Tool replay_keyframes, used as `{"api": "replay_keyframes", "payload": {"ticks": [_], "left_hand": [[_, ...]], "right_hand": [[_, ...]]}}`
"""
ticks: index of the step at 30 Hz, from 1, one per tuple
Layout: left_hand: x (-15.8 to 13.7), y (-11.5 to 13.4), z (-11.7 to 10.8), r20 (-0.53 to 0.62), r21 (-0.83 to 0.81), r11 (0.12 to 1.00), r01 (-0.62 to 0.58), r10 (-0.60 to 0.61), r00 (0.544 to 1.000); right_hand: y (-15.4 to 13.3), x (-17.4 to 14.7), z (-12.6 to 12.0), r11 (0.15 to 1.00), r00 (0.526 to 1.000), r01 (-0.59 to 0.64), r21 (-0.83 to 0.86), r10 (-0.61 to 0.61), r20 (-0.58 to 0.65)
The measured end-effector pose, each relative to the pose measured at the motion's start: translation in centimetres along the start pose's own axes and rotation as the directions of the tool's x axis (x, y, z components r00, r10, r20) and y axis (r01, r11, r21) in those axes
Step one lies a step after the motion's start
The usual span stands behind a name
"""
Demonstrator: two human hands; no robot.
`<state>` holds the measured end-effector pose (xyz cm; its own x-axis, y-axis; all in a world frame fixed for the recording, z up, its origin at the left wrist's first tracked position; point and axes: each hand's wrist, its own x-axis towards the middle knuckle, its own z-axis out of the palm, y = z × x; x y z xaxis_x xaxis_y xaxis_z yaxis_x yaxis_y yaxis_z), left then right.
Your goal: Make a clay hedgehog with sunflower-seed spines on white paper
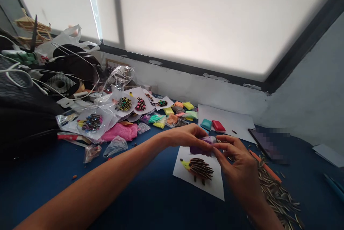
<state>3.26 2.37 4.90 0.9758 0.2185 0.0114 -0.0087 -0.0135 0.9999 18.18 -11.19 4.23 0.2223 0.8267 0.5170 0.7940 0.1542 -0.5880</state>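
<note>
A small purple packet of modelling clay [199, 148] in clear wrapping is held between both hands. My left hand [189, 137] wraps over its left side. With pinched fingertips, my right hand [236, 154] grips the clear wrapper at the packet's right end. Just below them, on a white paper sheet [185, 180], is a hedgehog figure [200, 169] with a yellow-green clay head, a dark nose and spines of striped sunflower seeds. The sheet lies flat on the blue table, and the hands cover its top edge.
Sunflower seeds [279, 194] are heaped at right beside an orange stick-like tool [266, 167] and a dark phone [266, 145]. Teal [206, 124] and red clay packets [218, 126] lie on another white sheet [242, 122]. Finished hedgehogs [125, 104], a pink cloth [120, 132] and cables crowd the left.
</note>
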Motion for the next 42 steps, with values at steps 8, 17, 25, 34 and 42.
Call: {"api": "replay_keyframes", "payload": {"ticks": [8, 17, 25, 34, 42], "left_hand": [[1.2, -0.8, -1.1, 0.001, -0.125, 0.992, -0.025, 0.025, 1.000], [1.2, -1.2, -2.0, 0.028, -0.140, 0.990, 0.002, 0.002, 1.000], [0.7, -1.3, -2.0, 0.024, -0.110, 0.994, -0.003, 0.006, 1.000], [0.7, -2.7, -3.7, -0.190, -0.245, 0.969, -0.016, -0.032, 0.981], [0.5, -4.8, -5.0, -0.233, -0.352, 0.935, -0.038, -0.048, 0.971]], "right_hand": [[0.2, 0.5, 0.0, 0.908, 0.966, -0.233, 0.348, 0.256, -0.020], [0.7, 0.7, 0.2, 0.765, 0.876, -0.418, 0.491, 0.483, -0.007], [-0.3, 0.8, 0.0, 0.858, 0.918, -0.375, 0.352, 0.396, 0.013], [-0.6, 0.4, 0.1, 0.902, 0.938, -0.344, 0.262, 0.344, 0.047], [-0.5, 0.3, 0.6, 0.867, 0.915, -0.404, 0.292, 0.376, 0.150]]}}
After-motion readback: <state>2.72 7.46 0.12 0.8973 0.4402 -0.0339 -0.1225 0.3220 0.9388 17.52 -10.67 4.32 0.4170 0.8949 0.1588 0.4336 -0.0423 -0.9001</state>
